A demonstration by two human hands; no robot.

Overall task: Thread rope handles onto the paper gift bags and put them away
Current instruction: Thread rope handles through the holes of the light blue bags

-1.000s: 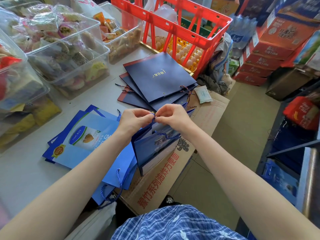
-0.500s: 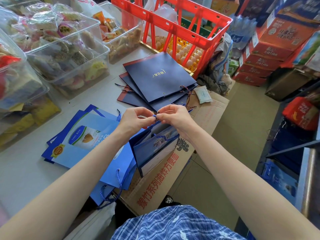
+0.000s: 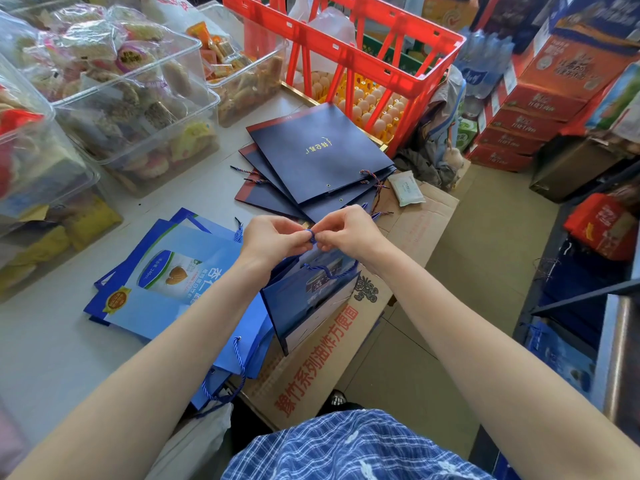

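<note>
Above the near right edge of the grey table [image 3: 62, 341], the left hand [image 3: 273, 239] and right hand [image 3: 346, 230] pinch a thin blue rope handle [image 3: 311, 234] between fingertips over an upright dark blue paper gift bag [image 3: 304, 303], just beside flat light blue bags [image 3: 166, 282].

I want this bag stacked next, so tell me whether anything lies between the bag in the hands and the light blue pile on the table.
Nothing visible does. The left hand and right hand pinch the blue rope above the dark blue bag; the light blue pile lies right beside it, its top bare.
</note>
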